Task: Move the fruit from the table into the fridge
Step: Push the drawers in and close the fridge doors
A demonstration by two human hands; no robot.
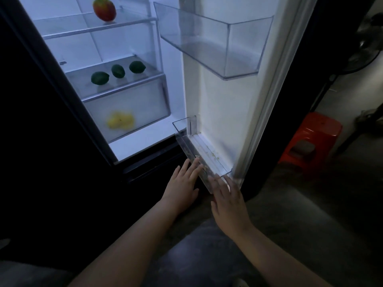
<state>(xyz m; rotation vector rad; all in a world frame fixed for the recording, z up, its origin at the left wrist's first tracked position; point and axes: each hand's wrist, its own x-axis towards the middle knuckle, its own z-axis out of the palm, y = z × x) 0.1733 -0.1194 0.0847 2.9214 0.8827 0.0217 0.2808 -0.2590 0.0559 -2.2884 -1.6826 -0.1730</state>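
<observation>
Pressing the lower door bin point(189, 149), left hand point(182, 183) and right hand point(228, 201) are laid flat, fingers point(192, 167) straight; limes point(118, 71) up-left of it judged stowed; door point(219, 110) to be shut next

Clear, glossy plastic on the upper door bin point(244, 50) and the lower door bin point(187, 146), that one speckled with crumbs. Crisper drawer point(143, 98): frosted, translucent plastic. The lower shelf point(126, 84) is perhaps glass. Red stool point(310, 137), shiny moulded plastic.
</observation>
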